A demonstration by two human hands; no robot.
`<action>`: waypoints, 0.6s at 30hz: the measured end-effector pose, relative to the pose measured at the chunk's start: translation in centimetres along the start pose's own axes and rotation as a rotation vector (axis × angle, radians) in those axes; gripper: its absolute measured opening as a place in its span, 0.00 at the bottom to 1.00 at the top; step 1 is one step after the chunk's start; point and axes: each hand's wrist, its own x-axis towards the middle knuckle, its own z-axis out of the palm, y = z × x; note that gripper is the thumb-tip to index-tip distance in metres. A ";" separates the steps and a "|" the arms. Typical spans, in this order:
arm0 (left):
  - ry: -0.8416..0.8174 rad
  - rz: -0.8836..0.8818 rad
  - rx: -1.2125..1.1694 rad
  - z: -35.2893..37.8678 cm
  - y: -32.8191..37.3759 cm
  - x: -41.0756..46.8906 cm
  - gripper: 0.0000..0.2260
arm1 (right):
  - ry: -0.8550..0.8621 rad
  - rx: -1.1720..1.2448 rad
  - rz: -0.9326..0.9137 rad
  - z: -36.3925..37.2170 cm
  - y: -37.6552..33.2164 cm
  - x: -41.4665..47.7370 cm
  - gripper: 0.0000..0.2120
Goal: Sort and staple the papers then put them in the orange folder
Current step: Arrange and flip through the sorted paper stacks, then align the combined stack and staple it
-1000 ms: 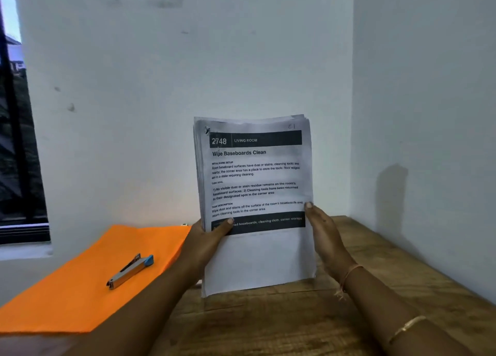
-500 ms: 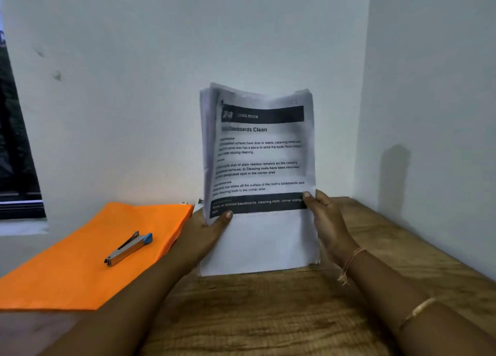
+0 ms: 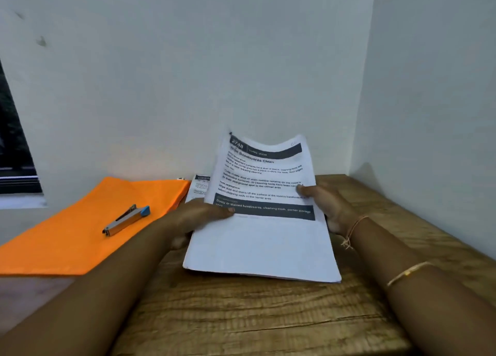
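Head view of a wooden table (image 3: 255, 315) set into a corner of white walls. At centre, stack of printed papers (image 3: 263, 243), top sheet headed "Wipe Baseboards Clean", held tilted with the far end raised and bowed toward the far wall and the near edge low over the tabletop; contact with the wood not discernible. At the stack's left edge, left hand (image 3: 196, 217), thumb laid across the top sheet beside the dark footer band, fingers hidden beneath, pinching the stack. At the stack's right edge, right hand (image 3: 331, 208), thumb on the printed face, fingers curled behind the sheets, likewise pinching the stack. On the right wrist, thin thread band (image 3: 354, 229); nearer on the same forearm, gold bangle (image 3: 408, 272). To the left of the stack, orange folder (image 3: 67, 243) lying closed and flat. On the folder, metal stapler (image 3: 126, 220), blue-tipped end pointing far and right, well apart from both hands. Between folder and stack, loose printed sheet (image 3: 200, 188) lying flat, partly hidden behind the stack. At far left, dark window (image 3: 13, 151).
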 end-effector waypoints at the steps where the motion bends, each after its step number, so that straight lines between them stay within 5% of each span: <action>1: 0.021 0.012 -0.046 0.0 0.1 0.1 0.12 | -0.002 -0.020 0.005 0.1 0.0 0.0 0.07; 6: 0.220 0.108 -0.178 -0.2 0.2 0.4 0.08 | -0.115 -0.108 0.072 0.7 0.7 -0.1 0.11; 12: 0.468 0.030 0.115 -0.9 -0.6 1.4 0.17 | -0.187 -0.322 0.071 1.5 1.3 -0.3 0.09; 18: 0.500 0.027 0.474 -0.9 -0.9 1.6 0.27 | -0.260 -0.493 0.139 1.0 1.4 -0.5 0.10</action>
